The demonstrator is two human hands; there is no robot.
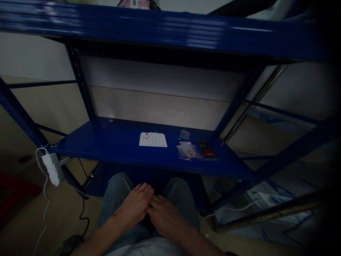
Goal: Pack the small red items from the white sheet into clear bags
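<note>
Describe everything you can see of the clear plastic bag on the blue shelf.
The clear plastic bag lies crumpled on the glossy blue metal shelf. It looks thin and shiny, with small orange and red bits inside, too small to identify. A white paper sheet lies to its left, apart from it, and a blurred dark item sits right beside it.

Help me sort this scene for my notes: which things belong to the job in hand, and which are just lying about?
Seemingly in play: left hand and right hand, empty, resting together on the jeans; nearest them, on the blue shelf, the paper, plastic bag and dark packet.

Seemingly just lying about: small clear bag, white power strip, black cable.
</note>
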